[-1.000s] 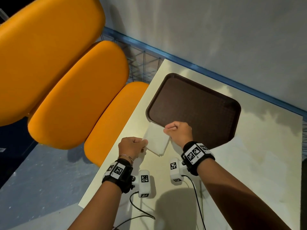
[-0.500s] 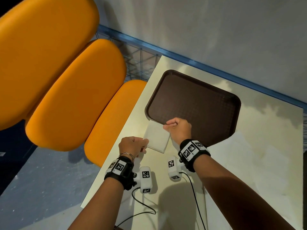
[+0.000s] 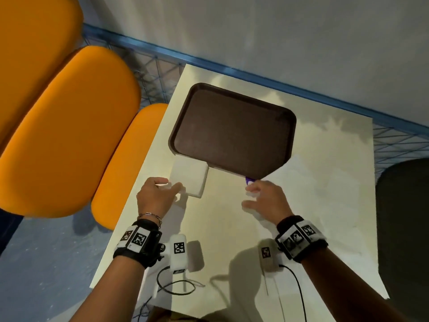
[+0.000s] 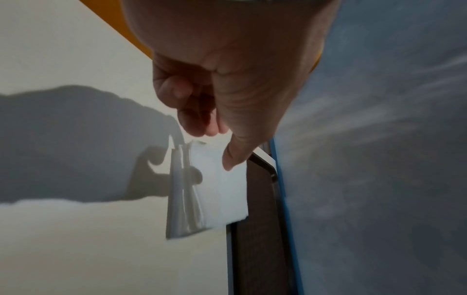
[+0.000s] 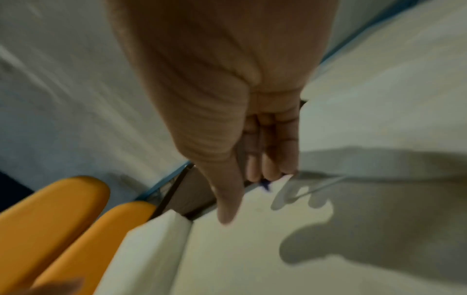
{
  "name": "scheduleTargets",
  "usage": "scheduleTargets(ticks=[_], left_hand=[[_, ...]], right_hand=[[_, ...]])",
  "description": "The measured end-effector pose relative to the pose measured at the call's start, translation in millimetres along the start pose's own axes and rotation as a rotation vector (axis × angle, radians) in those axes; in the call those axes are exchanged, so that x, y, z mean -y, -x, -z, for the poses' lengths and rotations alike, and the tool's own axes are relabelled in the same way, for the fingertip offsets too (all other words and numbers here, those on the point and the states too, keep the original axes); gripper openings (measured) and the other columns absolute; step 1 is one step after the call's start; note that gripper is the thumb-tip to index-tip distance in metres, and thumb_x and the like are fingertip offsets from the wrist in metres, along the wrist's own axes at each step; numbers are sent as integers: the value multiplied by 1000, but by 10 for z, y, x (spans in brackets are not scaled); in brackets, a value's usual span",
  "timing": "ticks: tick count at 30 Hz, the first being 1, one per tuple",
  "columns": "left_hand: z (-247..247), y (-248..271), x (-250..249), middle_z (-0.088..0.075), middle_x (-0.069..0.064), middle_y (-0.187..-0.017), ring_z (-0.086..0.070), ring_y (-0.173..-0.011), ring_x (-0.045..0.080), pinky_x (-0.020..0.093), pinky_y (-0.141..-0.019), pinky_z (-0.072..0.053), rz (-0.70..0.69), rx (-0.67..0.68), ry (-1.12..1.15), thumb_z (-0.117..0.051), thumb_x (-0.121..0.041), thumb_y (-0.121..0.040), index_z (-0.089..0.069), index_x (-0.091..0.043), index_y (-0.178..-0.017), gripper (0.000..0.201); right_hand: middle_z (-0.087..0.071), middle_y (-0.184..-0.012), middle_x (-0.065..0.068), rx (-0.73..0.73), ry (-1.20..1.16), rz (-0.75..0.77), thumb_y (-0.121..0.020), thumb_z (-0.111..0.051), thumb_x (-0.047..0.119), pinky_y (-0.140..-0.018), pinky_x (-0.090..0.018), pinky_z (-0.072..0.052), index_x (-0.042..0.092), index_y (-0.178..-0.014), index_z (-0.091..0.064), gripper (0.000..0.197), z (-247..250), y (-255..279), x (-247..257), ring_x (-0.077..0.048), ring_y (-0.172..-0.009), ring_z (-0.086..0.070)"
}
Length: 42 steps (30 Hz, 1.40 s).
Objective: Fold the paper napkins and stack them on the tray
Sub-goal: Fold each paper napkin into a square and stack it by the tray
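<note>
Two wrist-mounted cameras are seen nearest the viewer, w/ cables trailed over the cream table (image 3: 325,182). Beyond them, the left hand (image 3: 154,197) is held at the near corner of the napkin stack (image 3: 189,177), fingers loosely curled; whether a sheet is actually pinched can't be told. The right hand (image 3: 267,197) is spread, fingers straight, nothing gripped, approx. beside a small purple item (image 3: 249,180) at the tray edge. The stack is lying on the table, touching the near rim of the brown tray (image 3: 287,112), which is shown w/o napkins. Judged: a top sheet is being separated for folding; next, one layer must be lifted cleanly.
</note>
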<state>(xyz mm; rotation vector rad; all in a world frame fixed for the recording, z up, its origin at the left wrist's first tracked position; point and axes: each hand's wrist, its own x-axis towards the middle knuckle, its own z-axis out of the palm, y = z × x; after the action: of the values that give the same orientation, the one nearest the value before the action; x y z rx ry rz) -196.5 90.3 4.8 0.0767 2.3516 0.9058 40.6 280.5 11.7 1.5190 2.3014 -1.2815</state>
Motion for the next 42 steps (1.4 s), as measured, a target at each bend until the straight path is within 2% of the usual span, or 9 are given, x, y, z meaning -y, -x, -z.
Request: scheduleTargets(ticks=[5,9,15,21,25,30,34,39,42], left_hand=[[-424,511,71,-72,-17,-86,-67,-85,4,18,-69,-47,-179,311,-183,-83,-37,-82,-75,-29,-88,14],[-1065,954,186,-75,-15,-95,-71,-97,8,27,-91,-57,-251,513,-350,-78,-32,-84,-78,-28,-93,10],[-1884,1497,258,-67,-4,-122,-64,-116,19,35,-100,-52,-277,430,-456,-75,-45,-86,-62,-23,-127,48],[-2193,1771,232,-55,1,-132,-60,-120,23,36,-95,-50,-314,291,-435,-71,-44,-91,-52,-23,-137,54],[-2206,1720,186,-62,1,-123,-64,-109,23,31,-83,-48,-275,268,-401,-72,-41,-92,-67,-22,-119,34],[-1988,1714,136,-74,-10,-81,-71,-84,14,23,-69,-48,-220,273,-119,-84,-37,-82,-74,-24,-83,17],[-1557,1814,46,-78,5,-82,-70,-72,15,30,-74,-59,-166,455,244,-87,-20,-82,-74,-11,-79,16],[-1007,1985,-204,-69,8,-83,-68,-78,24,31,-70,-57,-79,672,531,-65,-4,-93,-64,-4,-86,8],[-811,2048,-315,-70,14,-96,-66,-86,29,37,-72,-56,-85,690,595,-71,-21,-87,-67,0,-104,28]], right_hand=[[-55,-120,7,96,385,-118,-78,-88,35,-87,-26,-44,25,-131,-58,61,117,798,-1069,-15,-111,-59],[-45,-145,3,32,442,-107,-87,-83,36,-107,-25,-43,26,-151,-44,75,-3,1180,-1553,-17,-135,-47],[-56,-134,-9,-86,349,43,-77,-92,13,-102,-38,-55,10,-137,-65,66,-213,1228,-1725,-32,-124,-60],[-40,-152,0,-28,368,193,-92,-80,33,-113,-25,-42,18,-153,-49,69,-210,1206,-1757,-17,-141,-42],[-40,-153,-1,-23,338,215,-92,-80,34,-115,-27,-41,17,-153,-49,70,-197,1199,-1789,-18,-142,-42],[-53,-138,-1,-135,114,253,-81,-90,30,-111,-37,-49,15,-143,-60,71,-138,1211,-1810,-22,-129,-56],[-55,-140,9,-254,-105,201,-76,-93,40,-107,-40,-52,27,-147,-55,81,98,1206,-1600,-14,-124,-57],[-51,-149,18,89,-374,105,-59,-100,54,-115,-32,-40,37,-161,-29,125,518,1283,-1044,-5,-135,-47],[-70,-136,8,304,-514,143,-72,-98,35,-114,-43,-50,27,-147,-55,87,625,1320,-777,-11,-127,-64]])
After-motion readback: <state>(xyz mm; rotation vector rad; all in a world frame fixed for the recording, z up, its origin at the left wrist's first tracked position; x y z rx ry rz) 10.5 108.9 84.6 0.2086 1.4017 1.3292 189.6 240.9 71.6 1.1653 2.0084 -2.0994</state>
